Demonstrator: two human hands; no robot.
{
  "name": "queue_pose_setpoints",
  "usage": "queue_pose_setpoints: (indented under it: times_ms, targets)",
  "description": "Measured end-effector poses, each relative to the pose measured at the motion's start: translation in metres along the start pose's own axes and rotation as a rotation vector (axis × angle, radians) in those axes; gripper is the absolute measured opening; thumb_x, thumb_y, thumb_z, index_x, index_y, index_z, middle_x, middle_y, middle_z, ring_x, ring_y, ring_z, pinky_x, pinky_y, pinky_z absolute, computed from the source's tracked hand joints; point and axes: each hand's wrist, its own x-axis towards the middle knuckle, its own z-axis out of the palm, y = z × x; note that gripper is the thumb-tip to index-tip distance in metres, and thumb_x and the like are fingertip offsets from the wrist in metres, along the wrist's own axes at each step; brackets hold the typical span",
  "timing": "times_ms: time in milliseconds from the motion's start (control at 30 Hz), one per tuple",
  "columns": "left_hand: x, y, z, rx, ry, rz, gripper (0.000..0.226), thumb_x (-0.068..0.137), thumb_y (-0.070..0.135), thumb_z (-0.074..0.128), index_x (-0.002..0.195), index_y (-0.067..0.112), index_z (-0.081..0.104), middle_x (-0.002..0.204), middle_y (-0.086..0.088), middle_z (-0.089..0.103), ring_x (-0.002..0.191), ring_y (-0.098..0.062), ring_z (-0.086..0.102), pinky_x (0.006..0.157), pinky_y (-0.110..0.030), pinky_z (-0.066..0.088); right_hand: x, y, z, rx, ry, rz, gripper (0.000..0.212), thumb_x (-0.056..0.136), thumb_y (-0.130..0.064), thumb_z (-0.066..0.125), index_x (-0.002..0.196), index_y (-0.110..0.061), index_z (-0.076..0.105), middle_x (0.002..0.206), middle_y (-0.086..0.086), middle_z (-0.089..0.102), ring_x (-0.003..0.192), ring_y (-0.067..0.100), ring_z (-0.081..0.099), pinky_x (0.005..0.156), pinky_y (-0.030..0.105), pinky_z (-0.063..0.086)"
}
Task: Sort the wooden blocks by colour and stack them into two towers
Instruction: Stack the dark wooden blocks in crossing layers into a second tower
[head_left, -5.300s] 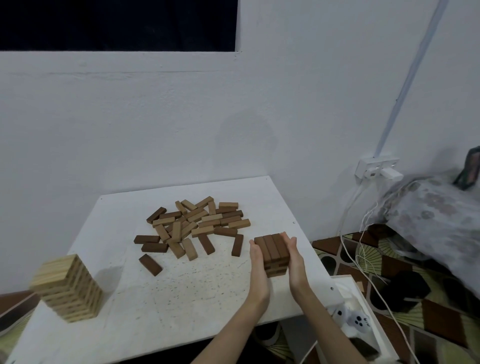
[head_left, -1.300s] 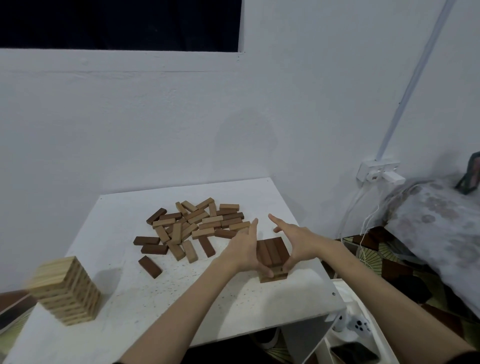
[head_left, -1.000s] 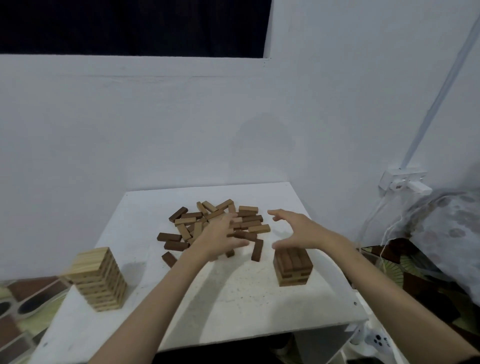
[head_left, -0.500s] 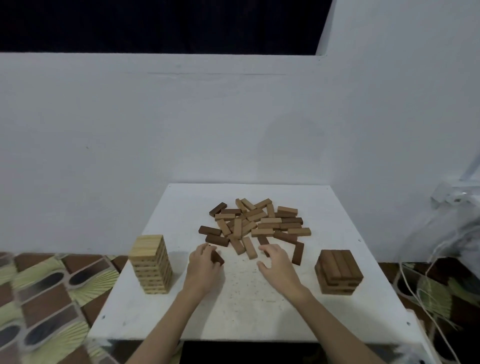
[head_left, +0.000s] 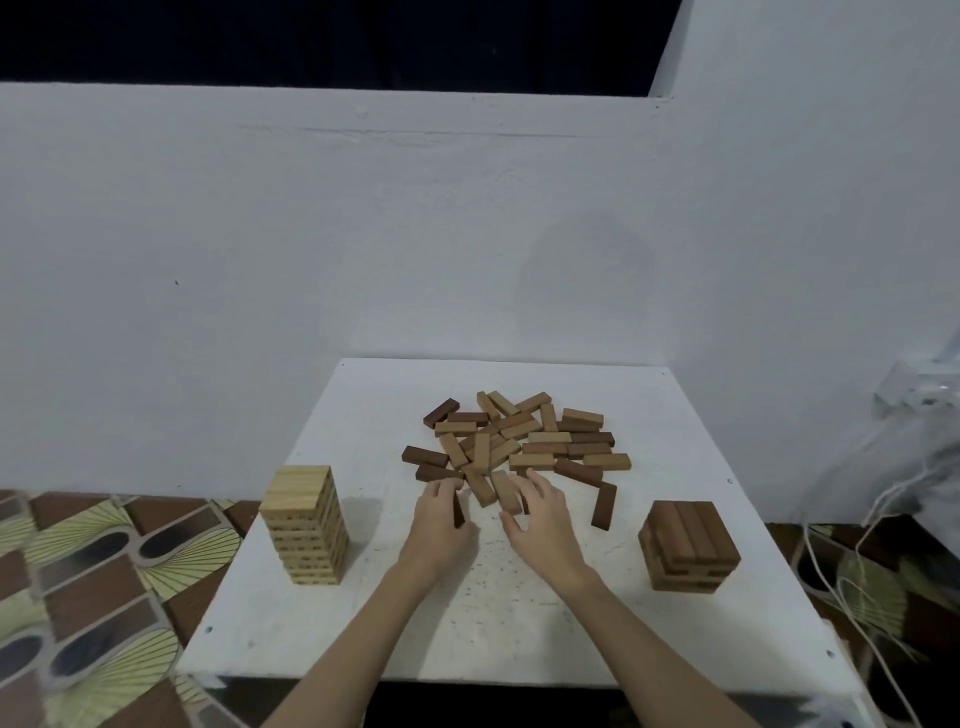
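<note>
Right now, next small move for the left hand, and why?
Probably carry the dark block that the left hand grips over to the dark tower at the right. It matches that colour, and the pile is still unsorted.

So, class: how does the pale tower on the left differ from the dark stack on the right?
The pale tower is light yellowish wood; the dark stack is reddish brown. The pale tower is taller and slimmer with many layers; the dark stack is lower and squat. Both stand upright on the white table, built of crossed layers.
</note>
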Motion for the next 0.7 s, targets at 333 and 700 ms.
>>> queue_pose_setpoints:
  times_ms: [333, 700]
  targets:
    - [0.007, 0.011, 0.009, -0.261, 0.023, -0.125, 0.053, 0.079, -0.014, 0.058, 0.128, 0.001, 0.044, 0.105, -0.003, 0.053, 0.079, -0.014, 0.056, 0.054, -0.011, 0.044, -0.003, -0.001, 0.001, 0.215, -0.022, 0.109, 0.068, 0.090, -0.005, 0.051, 0.149, -0.026, 0.025, 0.130, -0.005, 0.052, 0.127, 0.012, 0.040, 0.106, 0.030, 0.036]
    - [-0.021, 0.013, 0.025, -0.257, -0.005, 0.026, 0.050, 0.078, -0.018, 0.050, 0.121, 0.009, 0.055, 0.096, -0.002, 0.061, 0.087, -0.013, 0.060, 0.067, -0.007, 0.047, -0.033, 0.004, -0.007, 0.018, -0.126, 0.000, 0.074, 0.089, -0.004, 0.047, 0.151, -0.031, 0.016, 0.129, 0.006, 0.050, 0.119, 0.019, 0.046, 0.099, 0.032, 0.041]
